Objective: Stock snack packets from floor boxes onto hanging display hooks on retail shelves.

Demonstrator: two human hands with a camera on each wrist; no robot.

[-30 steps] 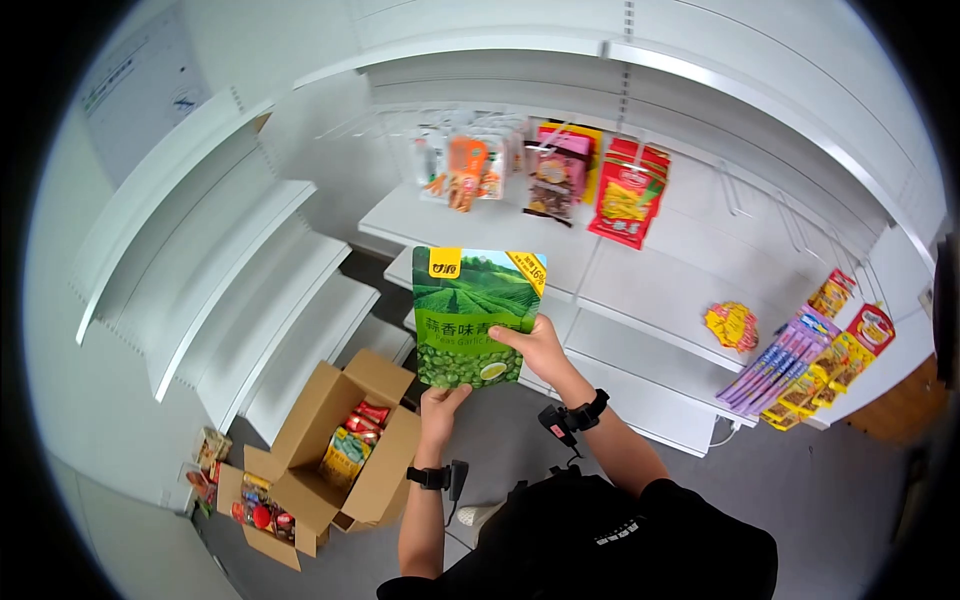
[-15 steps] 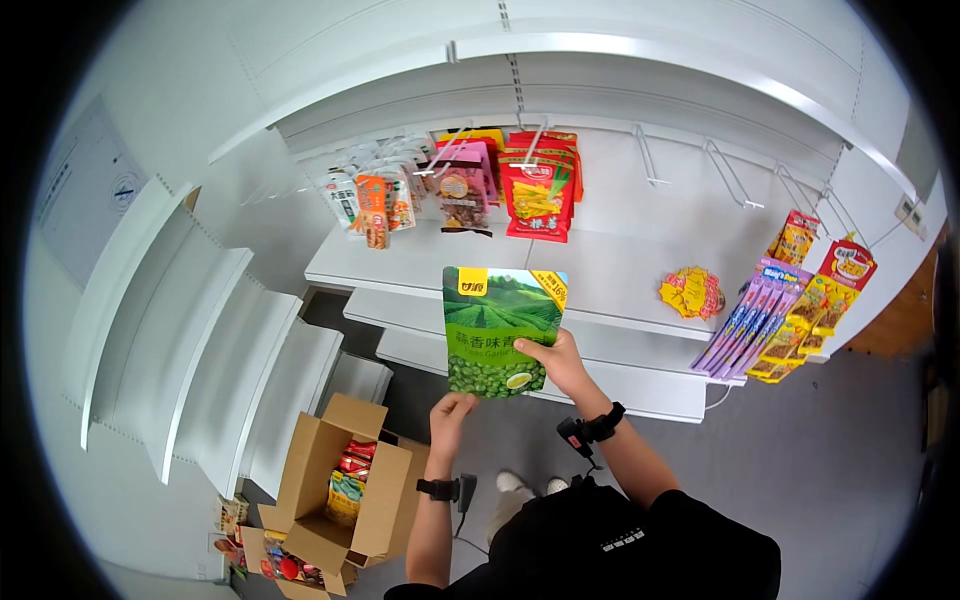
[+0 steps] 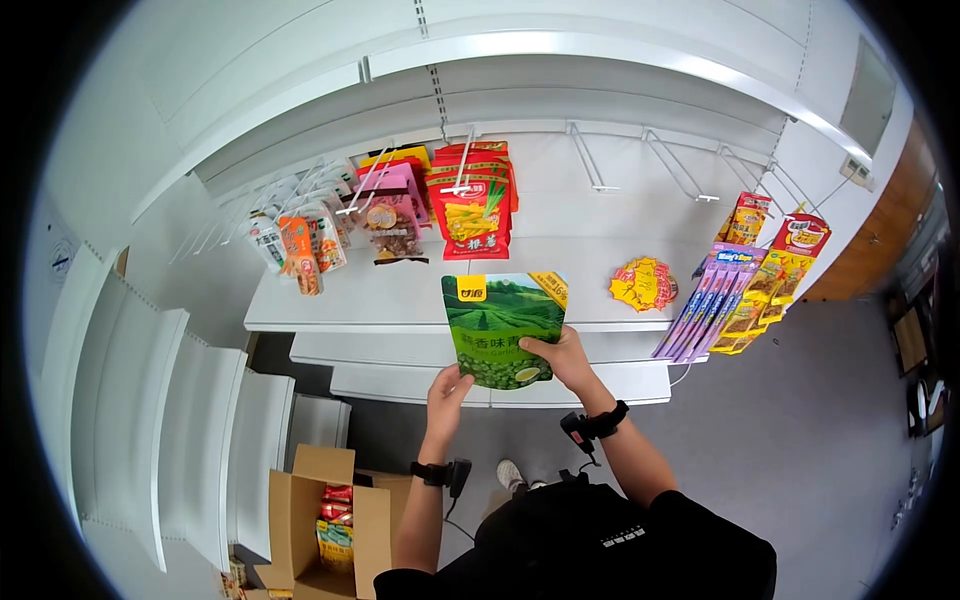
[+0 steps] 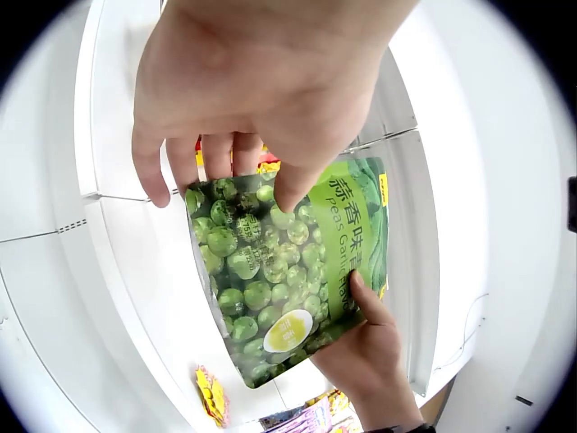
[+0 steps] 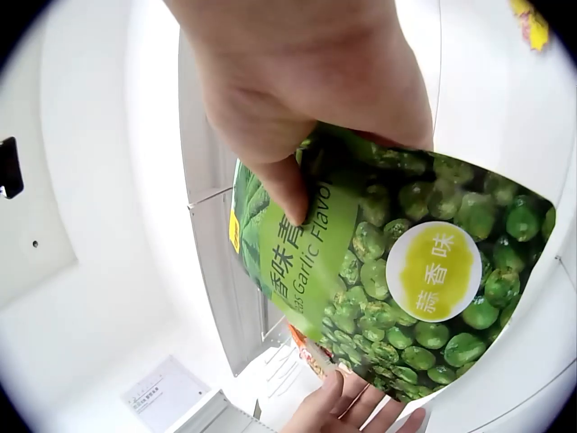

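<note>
The white shelf (image 3: 400, 300) runs across the head view, with red snack packets (image 3: 470, 205) hanging on hooks above its back edge and a yellow packet (image 3: 642, 283) lying near its right end. A cardboard box (image 3: 320, 510) stands open on the floor below the shelf's left end.

The green pea pouch (image 3: 500, 325) is held in the air before the shelf's front edge, near the middle. It stands upright, its long axis vertical, the printed face towards the person and the yellow-logo end up.

The right hand (image 3: 562, 358) grips the pouch's lower right edge: the thumb lies flat on the front over the lettering and the fingers (image 5: 361, 99) are curled behind.

The left hand (image 3: 447, 390) takes the lower left corner lightly, with the thumb tip on the printed peas and the fingers (image 4: 203, 162) only slightly bent behind the bottom edge.
</note>
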